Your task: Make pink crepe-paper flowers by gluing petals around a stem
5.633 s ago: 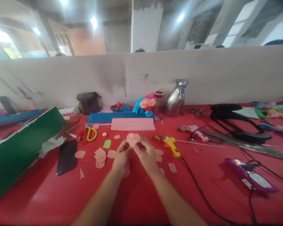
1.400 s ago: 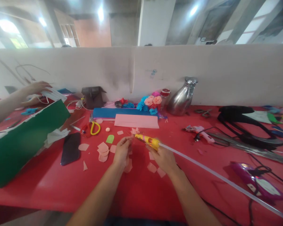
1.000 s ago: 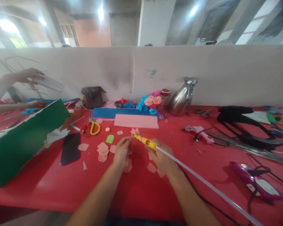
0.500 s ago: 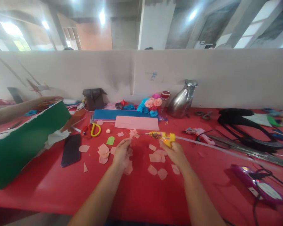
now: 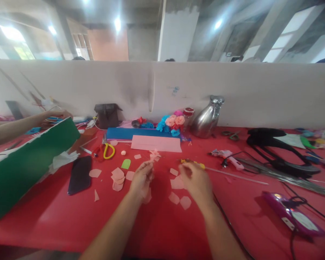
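My left hand (image 5: 141, 178) is closed in a pinch on a small pink paper flower (image 5: 154, 156), held just above the red table (image 5: 157, 224). My right hand (image 5: 196, 181) is lowered to the table with its fingers curled over the handle of a yellow glue gun (image 5: 193, 163). The gun lies almost flat, and its long clear glue stick (image 5: 238, 176) points right along the table. Several pink paper petals (image 5: 178, 184) lie between and below my hands, and more pink petals (image 5: 117, 177) lie left of my left hand.
A green paper roll (image 5: 29, 162), a black phone (image 5: 79, 175) and red-yellow scissors (image 5: 104, 151) lie at left. Pink sheet (image 5: 155, 143), blue sheet (image 5: 127, 133), paper flowers (image 5: 171, 122) and a silver jug (image 5: 206, 117) stand behind. Second glue gun (image 5: 224, 155), purple device (image 5: 289, 213), another person's arm (image 5: 21, 124).
My right hand swung the glue gun away from the flower to the right and lowered it to the table. My left hand kept the flower. The other person's hand came down behind the green roll.
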The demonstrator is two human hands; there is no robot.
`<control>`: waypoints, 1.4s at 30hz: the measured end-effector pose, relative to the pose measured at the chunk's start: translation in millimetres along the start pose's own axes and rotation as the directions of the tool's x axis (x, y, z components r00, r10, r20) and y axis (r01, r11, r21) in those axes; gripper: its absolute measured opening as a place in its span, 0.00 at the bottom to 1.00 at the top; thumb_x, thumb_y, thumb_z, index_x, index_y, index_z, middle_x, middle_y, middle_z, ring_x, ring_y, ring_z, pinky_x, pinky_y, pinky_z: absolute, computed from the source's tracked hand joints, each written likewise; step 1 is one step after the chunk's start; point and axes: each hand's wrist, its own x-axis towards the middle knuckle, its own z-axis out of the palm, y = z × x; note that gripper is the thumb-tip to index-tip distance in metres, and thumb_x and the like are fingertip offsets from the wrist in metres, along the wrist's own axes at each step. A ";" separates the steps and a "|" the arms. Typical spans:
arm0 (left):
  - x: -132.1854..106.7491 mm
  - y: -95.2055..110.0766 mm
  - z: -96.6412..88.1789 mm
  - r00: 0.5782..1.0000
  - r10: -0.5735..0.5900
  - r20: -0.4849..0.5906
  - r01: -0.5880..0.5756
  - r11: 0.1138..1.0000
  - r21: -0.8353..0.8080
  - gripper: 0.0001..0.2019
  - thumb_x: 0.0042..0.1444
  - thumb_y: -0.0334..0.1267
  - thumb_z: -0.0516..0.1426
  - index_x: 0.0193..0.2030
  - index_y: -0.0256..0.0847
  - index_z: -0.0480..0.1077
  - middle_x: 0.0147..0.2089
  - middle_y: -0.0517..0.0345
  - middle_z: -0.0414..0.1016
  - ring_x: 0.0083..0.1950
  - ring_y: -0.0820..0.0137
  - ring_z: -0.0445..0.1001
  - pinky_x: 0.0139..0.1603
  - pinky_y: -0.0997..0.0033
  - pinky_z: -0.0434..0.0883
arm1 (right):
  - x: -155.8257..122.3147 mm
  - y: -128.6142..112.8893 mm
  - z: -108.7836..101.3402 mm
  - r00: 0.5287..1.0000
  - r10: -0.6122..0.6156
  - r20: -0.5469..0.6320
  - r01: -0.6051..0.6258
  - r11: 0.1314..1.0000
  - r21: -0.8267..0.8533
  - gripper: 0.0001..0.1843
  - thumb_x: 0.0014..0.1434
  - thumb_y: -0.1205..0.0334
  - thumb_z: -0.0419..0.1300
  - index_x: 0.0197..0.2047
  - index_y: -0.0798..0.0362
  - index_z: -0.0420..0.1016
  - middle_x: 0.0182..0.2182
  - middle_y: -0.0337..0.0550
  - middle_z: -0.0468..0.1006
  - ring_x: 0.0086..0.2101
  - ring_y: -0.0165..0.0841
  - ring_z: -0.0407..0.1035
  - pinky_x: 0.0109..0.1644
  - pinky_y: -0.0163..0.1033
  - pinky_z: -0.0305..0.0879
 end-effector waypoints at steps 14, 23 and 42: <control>-6.6 -4.7 7.7 0.999 0.033 0.037 -0.033 0.999 0.005 0.12 0.42 0.34 0.64 0.35 0.38 0.70 0.27 0.62 0.70 0.24 0.80 0.63 0.25 0.80 0.59 | -7.4 -56.3 53.0 0.931 0.198 0.307 -0.364 0.445 0.818 0.10 0.46 0.55 0.62 0.27 0.53 0.75 0.23 0.38 0.75 0.28 0.32 0.68 0.33 0.36 0.62; -10.2 -12.2 7.1 0.992 0.043 0.122 -0.053 0.995 0.084 0.14 0.44 0.36 0.63 0.39 0.40 0.68 0.27 0.63 0.71 0.23 0.79 0.64 0.26 0.79 0.60 | -7.0 -48.7 55.9 0.910 0.235 0.342 -0.408 0.364 0.837 0.10 0.44 0.55 0.62 0.21 0.53 0.72 0.18 0.35 0.69 0.23 0.30 0.63 0.28 0.34 0.58; -7.1 -5.8 9.4 1.000 0.015 -0.025 -0.012 0.995 0.097 0.12 0.35 0.38 0.68 0.29 0.36 0.76 0.24 0.58 0.75 0.25 0.76 0.69 0.30 0.76 0.64 | -9.7 -44.7 50.3 0.951 0.156 0.267 -0.309 0.509 0.804 0.06 0.46 0.61 0.59 0.22 0.53 0.72 0.20 0.35 0.70 0.25 0.30 0.62 0.32 0.34 0.58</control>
